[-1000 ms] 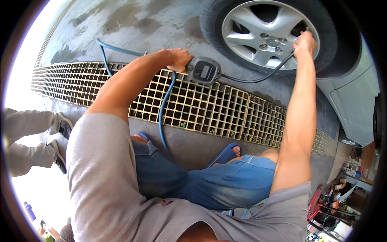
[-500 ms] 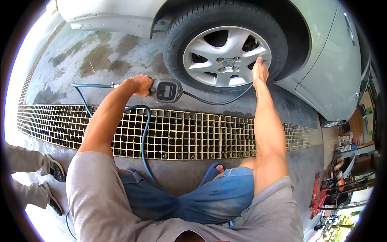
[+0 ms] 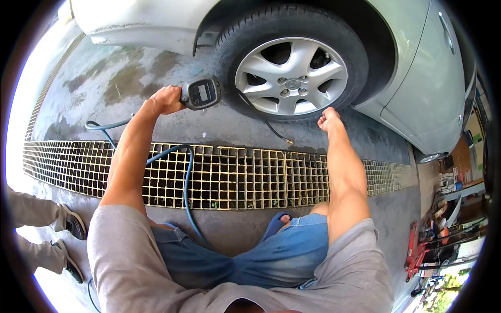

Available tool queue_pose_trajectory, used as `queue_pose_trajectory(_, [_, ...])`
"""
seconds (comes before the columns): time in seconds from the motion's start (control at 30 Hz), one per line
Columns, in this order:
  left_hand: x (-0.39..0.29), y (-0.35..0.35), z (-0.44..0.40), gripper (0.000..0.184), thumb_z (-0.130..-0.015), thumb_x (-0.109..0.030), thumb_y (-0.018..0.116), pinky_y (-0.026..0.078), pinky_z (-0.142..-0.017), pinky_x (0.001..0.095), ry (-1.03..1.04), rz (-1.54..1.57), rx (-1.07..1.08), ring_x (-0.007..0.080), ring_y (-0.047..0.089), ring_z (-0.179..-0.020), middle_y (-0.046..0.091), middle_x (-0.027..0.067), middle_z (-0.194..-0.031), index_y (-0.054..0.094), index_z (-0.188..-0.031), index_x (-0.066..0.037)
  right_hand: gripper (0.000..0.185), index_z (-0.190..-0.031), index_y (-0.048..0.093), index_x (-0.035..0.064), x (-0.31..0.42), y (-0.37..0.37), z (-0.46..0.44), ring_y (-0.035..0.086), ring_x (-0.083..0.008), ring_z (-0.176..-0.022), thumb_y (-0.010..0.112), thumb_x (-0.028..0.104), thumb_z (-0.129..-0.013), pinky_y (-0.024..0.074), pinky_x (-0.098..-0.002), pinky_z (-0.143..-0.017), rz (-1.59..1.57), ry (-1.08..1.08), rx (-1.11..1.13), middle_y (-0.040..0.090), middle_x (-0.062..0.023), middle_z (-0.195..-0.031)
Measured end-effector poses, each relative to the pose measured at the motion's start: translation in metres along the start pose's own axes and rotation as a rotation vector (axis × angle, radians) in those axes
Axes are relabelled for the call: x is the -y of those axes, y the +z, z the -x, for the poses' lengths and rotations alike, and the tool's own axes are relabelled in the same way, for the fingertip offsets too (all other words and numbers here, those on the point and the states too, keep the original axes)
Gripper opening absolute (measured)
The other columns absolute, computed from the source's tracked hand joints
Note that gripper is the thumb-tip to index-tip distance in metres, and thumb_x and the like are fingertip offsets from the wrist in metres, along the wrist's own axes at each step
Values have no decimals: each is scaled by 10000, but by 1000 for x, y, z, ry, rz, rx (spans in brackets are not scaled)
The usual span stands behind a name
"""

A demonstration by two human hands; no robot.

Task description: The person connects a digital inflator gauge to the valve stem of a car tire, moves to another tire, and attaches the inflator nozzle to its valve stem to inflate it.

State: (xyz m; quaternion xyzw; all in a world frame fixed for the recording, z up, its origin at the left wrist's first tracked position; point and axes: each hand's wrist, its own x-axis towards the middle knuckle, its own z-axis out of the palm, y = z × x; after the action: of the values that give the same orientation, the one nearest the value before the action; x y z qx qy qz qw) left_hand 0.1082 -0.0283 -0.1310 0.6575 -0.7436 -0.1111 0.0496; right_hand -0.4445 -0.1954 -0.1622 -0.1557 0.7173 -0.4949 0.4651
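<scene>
Currently before you: one car wheel (image 3: pixel 293 84), silver spoked rim in a black tyre, the landmark for this list. Item, digital gauge (image 3: pixel 201 94), dark casing with a small display, just left of the wheel. Item, your left hand (image 3: pixel 168 100), left of the wheel, fingers wrapped close together round the gauge's grip, mostly hiding it. Item, your right hand (image 3: pixel 329 119), by the wheel's lower right edge, fingers curled into a fist; whether they pinch anything small, you cannot tell. Item, black hose (image 3: pixel 269 125), passing in front of the wheel's lower left, its brass-coloured tip (image 3: pixel 289 141) nearer you than the wheel and apart from your hands. Item, blue hose (image 3: pixel 187 182), nearer you and left of the wheel, looped across a floor grating (image 3: pixel 245 177) that runs between you and the wheel. Item, red jack (image 3: pixel 414 250), well right of the wheel. Item, another person's dark shoes (image 3: pixel 77 225), well left of the wheel.
</scene>
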Motion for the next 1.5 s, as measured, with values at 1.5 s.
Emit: queue_pose_trajectory(1.5, [-4, 27, -10, 470, -745, -375, 752, 559, -913, 465, 41, -370, 311, 381, 692, -1035, 736, 188, -1018, 695, -1102, -75, 164, -1097, 593, -123, 85, 113, 140, 715, -285, -809, 624, -70, -944, 665, -365, -778, -834, -362, 309, 668, -214, -998])
